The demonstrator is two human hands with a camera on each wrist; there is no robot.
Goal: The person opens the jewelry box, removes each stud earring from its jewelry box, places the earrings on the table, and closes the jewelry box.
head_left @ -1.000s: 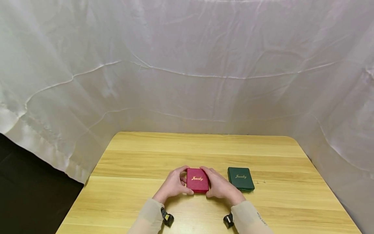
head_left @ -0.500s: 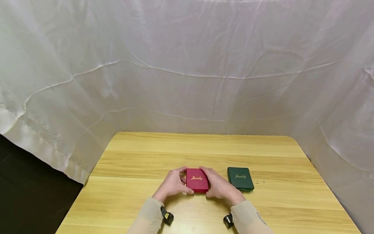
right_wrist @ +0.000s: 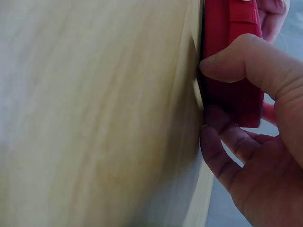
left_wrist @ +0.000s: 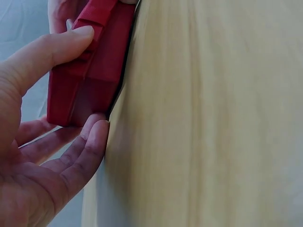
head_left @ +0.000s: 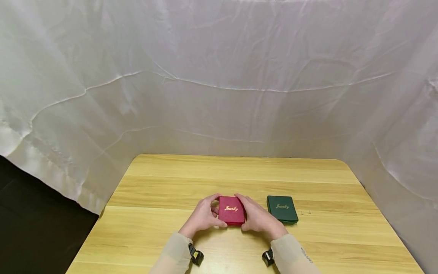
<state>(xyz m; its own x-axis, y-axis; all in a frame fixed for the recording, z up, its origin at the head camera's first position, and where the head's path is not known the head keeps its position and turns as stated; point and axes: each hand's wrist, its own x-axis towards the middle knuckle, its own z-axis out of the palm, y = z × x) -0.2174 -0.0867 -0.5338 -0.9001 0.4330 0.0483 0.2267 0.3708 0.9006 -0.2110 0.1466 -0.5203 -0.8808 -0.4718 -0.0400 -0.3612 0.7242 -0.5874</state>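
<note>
In the head view a red box point(head_left: 231, 216) marked "Jewelry" in gold lies lid up on the wooden table, its lid down. My left hand point(head_left: 202, 216) holds its left side, the thumb at the near corner and fingers round to the far corner. From the opposite side my right hand point(head_left: 257, 217) grips it the same way. The left wrist view has the left thumb point(left_wrist: 71, 45) on the box's front near the lid seam. Lower down on the front presses the right thumb point(right_wrist: 227, 61) in the right wrist view. The box's underside is hidden.
To the right of the right hand lies a dark green box point(head_left: 283, 214), also marked "Jewelry". The wooden table point(head_left: 164, 190) has rounded far corners. Pale satin curtains point(head_left: 219, 114) hang behind it and along both sides. A dark area point(head_left: 34, 217) shows at the lower left.
</note>
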